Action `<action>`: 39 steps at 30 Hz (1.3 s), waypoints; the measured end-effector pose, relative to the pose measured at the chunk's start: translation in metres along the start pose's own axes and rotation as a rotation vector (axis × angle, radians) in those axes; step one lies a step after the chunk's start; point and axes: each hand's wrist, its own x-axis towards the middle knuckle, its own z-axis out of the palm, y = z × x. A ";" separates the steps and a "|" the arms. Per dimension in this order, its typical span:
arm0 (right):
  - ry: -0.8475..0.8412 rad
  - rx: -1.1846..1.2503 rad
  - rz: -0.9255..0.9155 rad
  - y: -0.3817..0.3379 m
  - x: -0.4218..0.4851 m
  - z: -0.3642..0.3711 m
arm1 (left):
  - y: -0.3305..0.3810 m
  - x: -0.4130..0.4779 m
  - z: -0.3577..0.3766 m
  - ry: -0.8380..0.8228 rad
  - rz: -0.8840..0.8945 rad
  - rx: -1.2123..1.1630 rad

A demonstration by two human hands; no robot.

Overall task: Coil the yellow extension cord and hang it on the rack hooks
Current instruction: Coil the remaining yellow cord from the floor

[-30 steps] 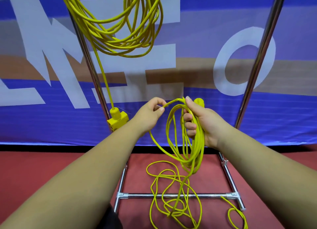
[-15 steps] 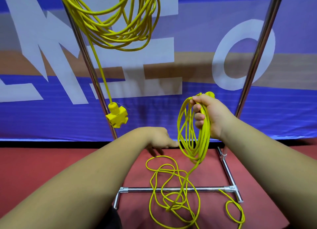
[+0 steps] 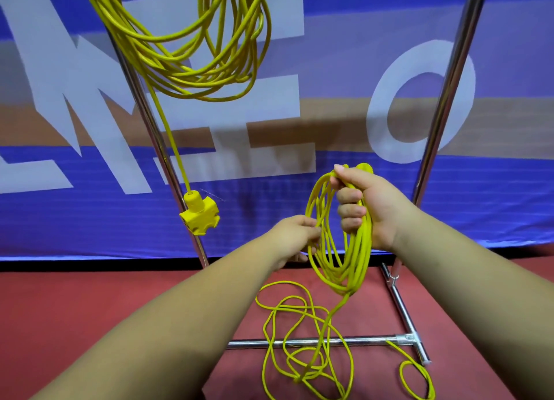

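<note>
R hand [image 3: 377, 208] is clamped tight round the top of the yellow extension cord [image 3: 356, 258], holding the coil made so far in front of the rack [image 3: 443, 106], between its two uprights. L hand [image 3: 295, 235] has its fingertips closed on a strand at the coil's left edge. It looks like a pinch to me, tho the thumb is mostly hidden. The rest of the cord drops from the coil's bottom into a loose tangle [image 3: 302, 375] on the red floor [image 3: 90, 324], lying across the base bar [image 3: 368, 340].

Risks, imo:
- The floor loops overlap and straddle the base bar, so hauling slack up fast could snag on the bar or cinch a knot.
- Loop sizes look uneven, so turns could slip from the R hand's grip.
- On the lift, the coil could foul the other cord [image 3: 195, 55] hanging top left, w/ its socket block [image 3: 199, 217] dangling by the left upright [image 3: 156, 148].
- Hooks aren't in view, so I can't judge the reach.

Orientation: the coil's long axis runs near vertical w/ a slight tilt. The top is in the fist and the bottom points at the floor.
</note>
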 end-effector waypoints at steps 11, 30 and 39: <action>-0.026 -0.014 0.036 -0.008 -0.003 -0.007 | 0.001 0.014 -0.037 0.274 0.124 -0.126; 0.147 0.083 -0.082 0.006 -0.015 0.013 | 0.020 -0.036 -0.030 -0.363 0.249 0.469; 0.385 0.171 -0.108 0.014 -0.006 0.003 | 0.033 -0.075 -0.020 -0.440 0.356 0.567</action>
